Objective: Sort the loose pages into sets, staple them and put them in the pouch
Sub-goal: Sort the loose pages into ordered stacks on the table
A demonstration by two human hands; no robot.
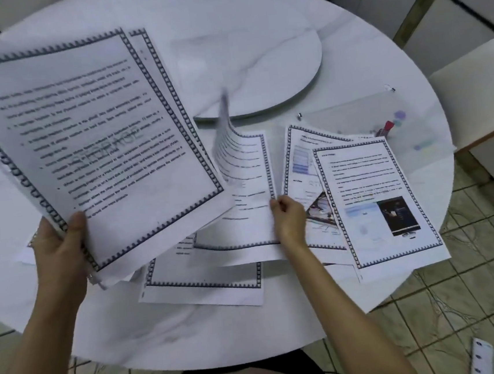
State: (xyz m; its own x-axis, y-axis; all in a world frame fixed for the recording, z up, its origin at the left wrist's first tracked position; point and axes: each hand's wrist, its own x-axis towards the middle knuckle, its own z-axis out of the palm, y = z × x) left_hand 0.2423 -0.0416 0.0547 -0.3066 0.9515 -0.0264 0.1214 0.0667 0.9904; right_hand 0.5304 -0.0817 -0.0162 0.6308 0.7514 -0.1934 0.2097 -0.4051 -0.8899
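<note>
Our left hand [59, 244] grips the near corner of a lifted stack of pages [90, 141], thumb on top, with the stack held tilted over the table's left side. Our right hand [287, 216] pinches the right edge of a single page [247, 199]. Its far end curls upward and is blurred. Under it, more loose pages [203, 278] lie flat by the table's near edge. Just right of that hand, overlapping picture pages [377, 204] reach the near-right edge. The clear pouch [383, 113] lies flat at the right edge, just beyond that pile. We see something red [386, 127] at it, can't tell what. A round turntable disc [258, 65] sits at the centre of the table [224, 339].
</note>
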